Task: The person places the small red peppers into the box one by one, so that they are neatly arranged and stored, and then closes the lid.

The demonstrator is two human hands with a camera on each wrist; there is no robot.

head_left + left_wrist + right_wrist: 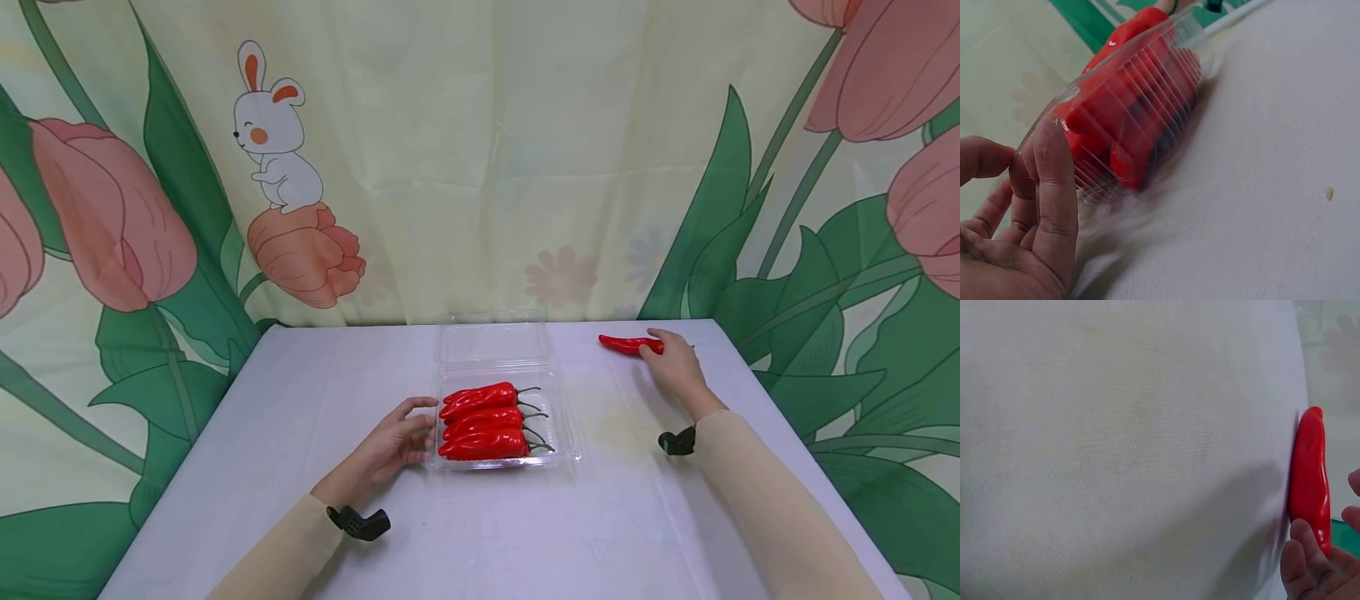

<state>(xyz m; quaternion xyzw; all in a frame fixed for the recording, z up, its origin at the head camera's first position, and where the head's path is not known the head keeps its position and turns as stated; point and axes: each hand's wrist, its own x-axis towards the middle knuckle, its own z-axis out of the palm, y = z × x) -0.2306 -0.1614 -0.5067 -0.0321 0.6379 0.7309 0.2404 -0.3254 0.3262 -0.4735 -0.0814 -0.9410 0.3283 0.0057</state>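
Observation:
A clear plastic clamshell box (566,442) stands in the middle of the table with its lid (495,346) tipped back. Several glossy red peppers (483,421) lie in it side by side, green stems to the right. At the box's left wall is my left hand (393,437); in the left wrist view its fairly straight fingers (1054,194) touch the wall and rim. Toward the back right, my right hand (675,367) holds another red pepper (621,343) near its stem end between thumb and fingers. The right wrist view shows that pepper (1310,475) with fingertips around its lower part.
A white cloth covers the table (480,533). Behind it hangs a curtain (450,167) printed with tulips and a rabbit, close to the table's back edge. A small tan speck (1330,193) lies on the cloth in the left wrist view.

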